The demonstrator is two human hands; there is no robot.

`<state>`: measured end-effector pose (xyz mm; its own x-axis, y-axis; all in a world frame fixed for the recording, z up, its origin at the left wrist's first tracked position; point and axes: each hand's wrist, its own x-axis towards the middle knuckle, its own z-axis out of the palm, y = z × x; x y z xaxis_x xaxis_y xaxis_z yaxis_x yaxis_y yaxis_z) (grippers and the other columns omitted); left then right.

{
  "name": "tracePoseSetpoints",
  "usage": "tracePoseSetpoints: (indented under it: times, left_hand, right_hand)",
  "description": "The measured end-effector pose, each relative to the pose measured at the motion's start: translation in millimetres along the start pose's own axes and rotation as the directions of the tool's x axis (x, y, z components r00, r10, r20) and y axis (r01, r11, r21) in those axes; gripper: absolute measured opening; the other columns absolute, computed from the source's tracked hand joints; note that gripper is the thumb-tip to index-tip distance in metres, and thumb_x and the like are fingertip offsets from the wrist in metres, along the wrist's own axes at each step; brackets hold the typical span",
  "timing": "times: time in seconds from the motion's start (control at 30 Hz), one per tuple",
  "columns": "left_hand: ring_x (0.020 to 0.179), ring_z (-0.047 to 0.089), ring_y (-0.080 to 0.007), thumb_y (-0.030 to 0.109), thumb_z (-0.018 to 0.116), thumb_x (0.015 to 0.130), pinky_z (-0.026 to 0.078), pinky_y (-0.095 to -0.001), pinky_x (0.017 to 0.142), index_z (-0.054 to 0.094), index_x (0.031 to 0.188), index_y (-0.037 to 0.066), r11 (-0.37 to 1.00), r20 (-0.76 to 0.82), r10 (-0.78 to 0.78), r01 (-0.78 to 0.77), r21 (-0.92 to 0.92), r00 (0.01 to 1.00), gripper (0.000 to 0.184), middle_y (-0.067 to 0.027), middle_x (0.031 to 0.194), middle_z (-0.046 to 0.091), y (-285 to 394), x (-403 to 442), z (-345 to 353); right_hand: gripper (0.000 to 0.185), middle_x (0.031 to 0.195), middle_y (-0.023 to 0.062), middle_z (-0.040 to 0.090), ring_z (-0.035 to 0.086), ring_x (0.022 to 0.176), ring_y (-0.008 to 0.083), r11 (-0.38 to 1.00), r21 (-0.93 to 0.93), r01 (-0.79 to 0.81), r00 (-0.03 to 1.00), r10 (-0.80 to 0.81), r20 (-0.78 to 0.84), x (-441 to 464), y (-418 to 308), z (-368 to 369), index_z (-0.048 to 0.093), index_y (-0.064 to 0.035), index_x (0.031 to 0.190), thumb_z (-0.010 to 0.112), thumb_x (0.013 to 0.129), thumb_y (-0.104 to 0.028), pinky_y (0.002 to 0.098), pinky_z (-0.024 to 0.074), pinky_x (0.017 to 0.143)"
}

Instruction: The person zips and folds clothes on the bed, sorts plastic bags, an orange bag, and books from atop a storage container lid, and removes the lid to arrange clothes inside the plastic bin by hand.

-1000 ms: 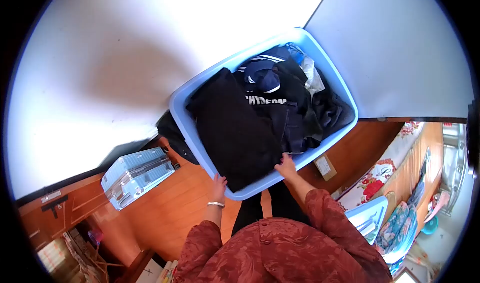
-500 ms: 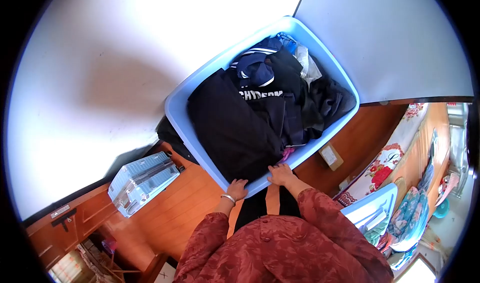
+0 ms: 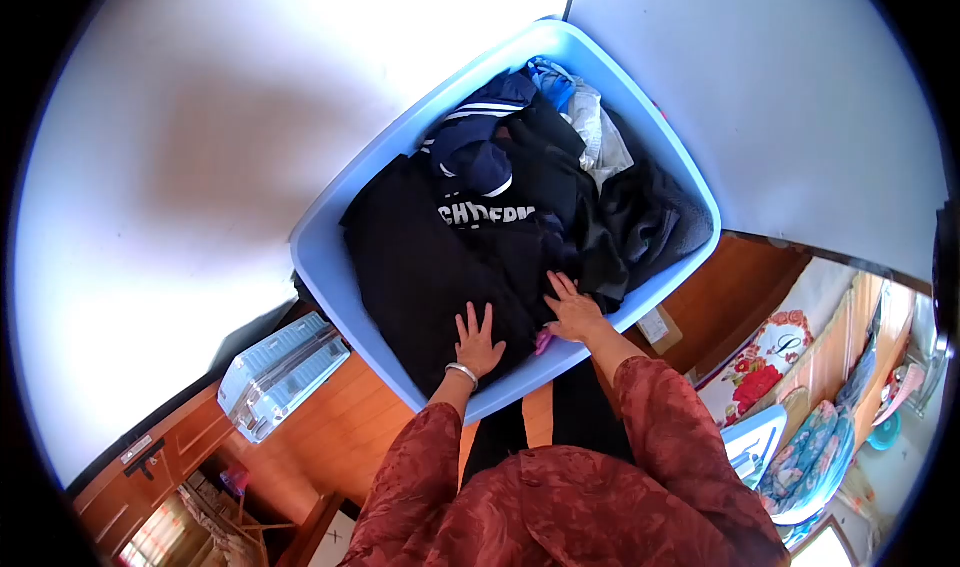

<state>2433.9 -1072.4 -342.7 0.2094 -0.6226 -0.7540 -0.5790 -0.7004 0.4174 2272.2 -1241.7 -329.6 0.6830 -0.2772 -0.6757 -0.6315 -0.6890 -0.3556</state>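
A light blue bin (image 3: 335,292) is filled with dark clothes. My left hand (image 3: 479,342), a bracelet at its wrist, lies with fingers spread on a folded black garment (image 3: 410,267) at the near left. Fingers apart, my right hand (image 3: 574,312) rests on dark cloth near the bin's near right side, beside a small pink item (image 3: 543,341). Farther in are a black garment with white letters (image 3: 487,214), a navy piece with white stripes (image 3: 480,157), a whitish plastic bag (image 3: 600,142) and a dark grey fabric (image 3: 675,217).
Pale walls meet behind the bin. A transparent light blue case (image 3: 280,377) stands on the wooden floor (image 3: 335,422) at left. A cardboard piece (image 3: 660,329) lies right of the bin. Farther right are floral cloth (image 3: 765,362) and another blue container (image 3: 757,437).
Both hands have moved from the bin's near rim inward onto the clothes, and their fingers have spread. The bin appears larger and slightly farther left in view.
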Motion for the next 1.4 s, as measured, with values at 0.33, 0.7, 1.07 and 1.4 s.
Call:
tracePoseSetpoints:
  times: [0.33,0.7,1.07,1.4]
  left_hand:
    - [0.132,-0.01,-0.0466,0.039,0.068,0.066,0.028,-0.064,0.095,-0.004,0.143,0.016,0.981,0.204,-0.153,0.124,0.148,0.967,0.107,-0.0191,0.145,-0.017,24,6,-17]
    - [0.132,-0.01,-0.0455,0.033,0.068,0.066,0.028,-0.0648,0.094,0.0,0.143,0.019,0.993,0.123,-0.102,0.095,0.063,0.987,0.103,-0.015,0.147,-0.014,13,4,-9]
    - [0.132,-0.012,-0.0444,0.035,0.065,0.069,0.028,-0.0636,0.095,-0.006,0.142,0.019,0.973,0.263,-0.209,0.173,0.154,0.942,0.103,-0.0149,0.146,-0.019,26,11,-20]
    - [0.132,-0.016,-0.0442,0.034,0.068,0.068,0.029,-0.0604,0.097,-0.008,0.142,0.015,0.977,0.219,-0.141,0.099,0.191,0.965,0.107,-0.0165,0.144,-0.024,10,15,-5]
  right_hand:
    - [0.042,0.135,0.0159,0.037,0.034,0.125,0.0319,0.886,0.446,0.125,0.954,0.016,-0.3,42,10,-107,0.053,-0.0084,0.118,0.057,0.077,-0.016,0.0405,0.032,0.101]
    - [0.062,0.147,0.0085,0.015,0.016,0.134,0.0278,0.985,-0.145,-0.097,0.953,0.05,-0.297,131,100,-108,0.026,-0.0237,0.139,0.053,0.084,-0.035,0.0494,0.0215,0.105]
    - [0.046,0.129,0.0164,0.04,0.036,0.121,0.0316,0.994,0.108,0.01,0.687,0.072,-0.723,125,58,-148,0.051,-0.0057,0.117,0.06,0.073,-0.017,0.0447,0.0254,0.102]
    - [0.089,0.145,0.0213,0.013,0.008,0.135,0.0341,0.842,0.033,-0.538,0.74,0.49,-0.46,-42,139,-91,0.027,-0.0084,0.137,0.068,0.068,-0.046,0.0514,0.0091,0.107]
